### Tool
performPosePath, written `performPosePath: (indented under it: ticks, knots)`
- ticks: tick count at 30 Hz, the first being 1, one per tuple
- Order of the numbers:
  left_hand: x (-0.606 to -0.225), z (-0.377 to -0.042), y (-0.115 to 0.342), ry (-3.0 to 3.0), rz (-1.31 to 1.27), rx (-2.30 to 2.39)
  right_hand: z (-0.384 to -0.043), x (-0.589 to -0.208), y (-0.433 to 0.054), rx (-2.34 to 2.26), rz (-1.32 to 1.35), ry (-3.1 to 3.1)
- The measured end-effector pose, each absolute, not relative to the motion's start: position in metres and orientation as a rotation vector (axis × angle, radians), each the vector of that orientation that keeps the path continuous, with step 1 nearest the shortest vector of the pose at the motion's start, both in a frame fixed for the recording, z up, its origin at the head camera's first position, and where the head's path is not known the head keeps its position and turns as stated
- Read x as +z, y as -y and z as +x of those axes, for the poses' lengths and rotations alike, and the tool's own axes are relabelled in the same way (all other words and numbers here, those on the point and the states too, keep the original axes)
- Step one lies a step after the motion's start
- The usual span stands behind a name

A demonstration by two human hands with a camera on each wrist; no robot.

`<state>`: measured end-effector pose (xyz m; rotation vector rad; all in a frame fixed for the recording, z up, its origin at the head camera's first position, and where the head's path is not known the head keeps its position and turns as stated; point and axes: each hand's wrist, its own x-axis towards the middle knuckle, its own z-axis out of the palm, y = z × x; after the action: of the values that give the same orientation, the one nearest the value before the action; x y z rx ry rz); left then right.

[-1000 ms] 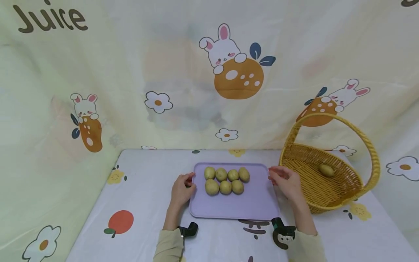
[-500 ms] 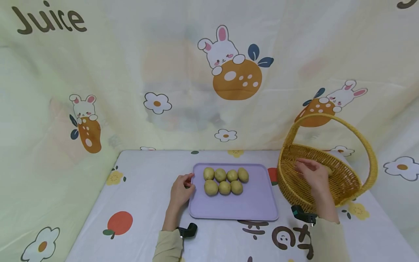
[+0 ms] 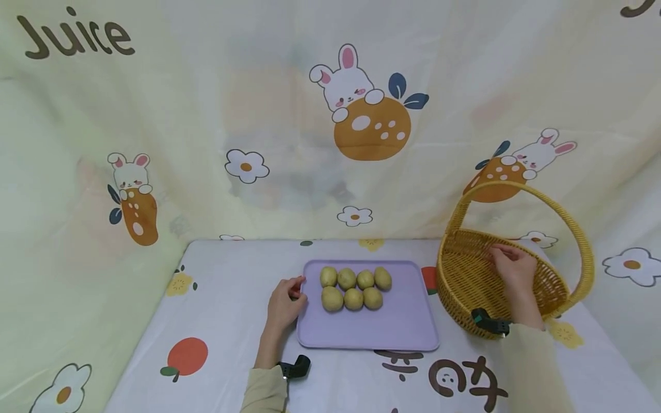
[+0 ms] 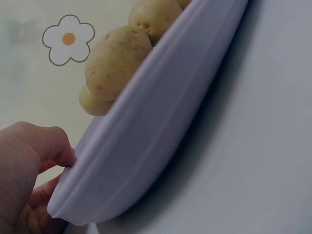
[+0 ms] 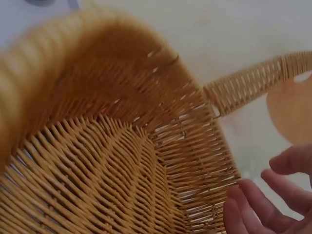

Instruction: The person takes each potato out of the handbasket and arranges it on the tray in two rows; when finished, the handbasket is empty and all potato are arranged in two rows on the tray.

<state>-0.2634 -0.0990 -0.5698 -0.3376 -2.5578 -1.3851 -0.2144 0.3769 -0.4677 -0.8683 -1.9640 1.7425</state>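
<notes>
My left hand (image 3: 284, 305) pinches the left edge of a lilac tray (image 3: 408, 330), its thumb at the rim in the left wrist view. On the tray, several potatoes (image 3: 353, 299) sit in two rows toward the back left. My right hand (image 3: 518, 274) reaches into a yellow wicker basket (image 3: 451, 298), below its arched handle (image 3: 586, 252). In the right wrist view, the right fingers (image 5: 258, 207) are spread and loosely bent beside the basket's woven wall, and nothing shows between them. The potato seen earlier in the basket is hidden behind the right hand.
A white patterned cloth (image 3: 227, 327) covers the table, with printed fruit and flowers. Behind it hangs a printed curtain (image 3: 289, 103). The basket stands close to the tray's right side, its tall handle arching over the opening.
My right hand has left the tray's right edge and moved rightward into the basket, covering the potato there. My left hand stays at the tray's left edge.
</notes>
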Motion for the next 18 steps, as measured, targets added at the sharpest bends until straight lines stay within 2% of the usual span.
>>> performPosePath:
  ticks: [10, 18]
  knots:
    - [-0.567, -0.263, 0.097, 2.559, -0.36, -1.389, -0.211, -0.466, -0.397, 1.607, -1.083, 1.83]
    - [-0.566, -0.266, 0.094, 2.555, -0.356, -1.396, -0.206, -0.467, -0.404, 1.537, -1.21, 1.957]
